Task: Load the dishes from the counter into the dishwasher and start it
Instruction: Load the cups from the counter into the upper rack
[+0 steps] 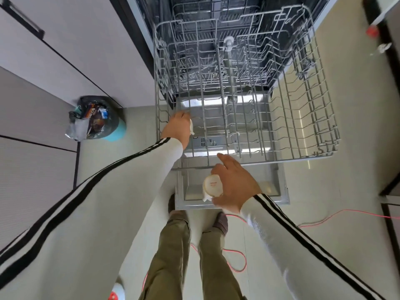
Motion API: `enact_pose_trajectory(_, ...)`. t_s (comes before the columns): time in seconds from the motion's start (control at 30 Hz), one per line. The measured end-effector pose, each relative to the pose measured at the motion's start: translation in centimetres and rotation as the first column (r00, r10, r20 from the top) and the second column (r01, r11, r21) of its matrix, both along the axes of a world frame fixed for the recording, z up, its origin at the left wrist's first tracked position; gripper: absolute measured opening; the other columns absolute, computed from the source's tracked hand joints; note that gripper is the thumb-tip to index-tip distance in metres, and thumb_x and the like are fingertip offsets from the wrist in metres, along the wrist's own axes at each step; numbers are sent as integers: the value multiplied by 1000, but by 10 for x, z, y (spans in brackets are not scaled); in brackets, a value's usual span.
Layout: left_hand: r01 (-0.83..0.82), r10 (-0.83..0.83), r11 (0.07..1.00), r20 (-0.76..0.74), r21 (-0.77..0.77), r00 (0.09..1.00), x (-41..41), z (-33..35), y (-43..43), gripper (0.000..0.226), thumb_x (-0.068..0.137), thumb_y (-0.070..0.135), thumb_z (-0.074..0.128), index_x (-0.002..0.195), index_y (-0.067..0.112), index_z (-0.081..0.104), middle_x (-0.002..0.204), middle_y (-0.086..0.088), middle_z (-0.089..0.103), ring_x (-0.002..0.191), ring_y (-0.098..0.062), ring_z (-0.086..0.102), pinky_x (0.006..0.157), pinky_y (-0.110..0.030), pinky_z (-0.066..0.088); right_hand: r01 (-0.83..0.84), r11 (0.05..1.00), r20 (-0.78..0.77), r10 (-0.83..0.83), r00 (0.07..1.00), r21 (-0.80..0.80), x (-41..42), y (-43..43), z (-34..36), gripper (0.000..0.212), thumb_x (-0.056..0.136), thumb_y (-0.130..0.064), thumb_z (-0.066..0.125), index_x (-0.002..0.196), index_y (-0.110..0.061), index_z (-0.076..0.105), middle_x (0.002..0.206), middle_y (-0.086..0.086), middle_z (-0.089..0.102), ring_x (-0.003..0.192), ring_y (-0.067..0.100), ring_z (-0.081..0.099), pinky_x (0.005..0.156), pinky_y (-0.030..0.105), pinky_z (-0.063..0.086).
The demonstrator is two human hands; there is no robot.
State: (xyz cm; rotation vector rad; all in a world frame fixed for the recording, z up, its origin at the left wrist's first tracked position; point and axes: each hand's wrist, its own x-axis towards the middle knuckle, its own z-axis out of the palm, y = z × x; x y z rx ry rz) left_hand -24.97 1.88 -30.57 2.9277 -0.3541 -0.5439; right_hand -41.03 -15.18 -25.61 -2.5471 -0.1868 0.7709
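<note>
Left hand (176, 128) pinches a small white object (191, 127); right hand (236, 187) grips a round white ceramic cup (212, 187); either may tip between the wires of the grey wire rack (303, 158).

We are in a home kitchen: a built-in dishwasher (194, 191) stands open, its door dropped flat and its wire rack (281, 159) drawn out above. Flat grey cabinet fronts (75, 44) with a dark bar handle run beside it. A bag-lined bin (97, 120) of household rubbish sits on the pale tiled floor (346, 191).
</note>
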Motion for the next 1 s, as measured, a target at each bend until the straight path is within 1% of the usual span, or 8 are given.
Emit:
enact_pose_trajectory(0.13, 86, -78, 991, -84, 101, 993, 13, 10, 3, 48, 87, 1, 66, 133, 3, 51, 131, -18, 52, 114, -35, 57, 91, -39, 50, 15, 999, 64, -17, 998, 38, 33, -2, 22, 70, 66, -41, 83, 125, -25, 52, 161, -2, 18, 147, 22, 21, 114, 41, 34)
enact_pose_trajectory(0.23, 132, -123, 982, -77, 132, 989, 12, 12, 6, 48, 87, -4, 61, 132, 4, 49, 128, -18, 52, 112, -35, 56, 85, -41, 53, 23, 999, 88, -27, 996, 45, 60, -1, 38, 69, 66, -37, 84, 125, -24, 49, 147, -3, 38, 133, 22, 38, 106, 40, 42)
enact_pose_trajectory(0.33, 169, -158, 971, -78, 171, 984, 6, 8, 11, 42, 87, -4, 56, 127, 4, 51, 124, -15, 54, 111, -33, 55, 85, -43, 53, 76, 993, 121, -87, 989, 96, 91, 2, 45, 66, 64, -35, 85, 118, -26, 50, 120, -8, 48, 107, 17, 50, 89, 41, 50)
enact_pose_trajectory(0.4, 275, -268, 923, -63, 270, 961, 2, 4, 14, 39, 87, 1, 55, 126, 6, 53, 120, -13, 59, 110, -32, 57, 92, -42, 50, 116, 988, 142, -130, 981, 107, 113, 3, 41, 65, 65, -32, 86, 119, -25, 50, 116, -6, 49, 102, 17, 52, 85, 39, 50)
enact_pose_trajectory(0.53, 375, -388, 842, -47, 387, 920, -1, 2, 17, 30, 92, 13, 52, 121, 9, 58, 115, -9, 65, 119, -34, 54, 115, -53, 26, 156, 983, 161, -170, 972, 92, 144, 11, 16, 66, 70, -23, 82, 128, -20, 50, 123, 0, 52, 106, 21, 55, 84, 32, 47)
enact_pose_trajectory(0.63, 384, -404, 829, -39, 406, 914, 0, 5, 17, 29, 94, 19, 51, 121, 9, 59, 109, -8, 69, 124, -34, 51, 119, -61, 8, 142, 985, 167, -157, 973, 94, 160, 20, -6, 70, 72, -18, 79, 135, -19, 48, 131, 1, 51, 114, 24, 55, 91, 37, 49)
enact_pose_trajectory(0.87, 351, -392, 863, 44, 362, 919, 3, 21, 31, 38, 88, 29, 58, 119, 8, 62, 115, -12, 66, 124, -34, 50, 118, -62, 8, 125, 987, 213, -144, 966, 101, 206, 38, -30, 73, 77, -15, 76, 142, -14, 43, 136, 7, 49, 120, 28, 52, 96, 40, 48)
enact_pose_trajectory(1.0, 306, -361, 900, 135, 312, 923, 16, 32, 39, 53, 90, 40, 51, 129, 6, 58, 137, -18, 55, 138, -36, 38, 121, -58, 6, 87, 993, 211, -102, 972, 78, 232, 57, -44, 77, 81, -18, 76, 147, -13, 37, 142, 10, 45, 124, 30, 49, 101, 39, 45)
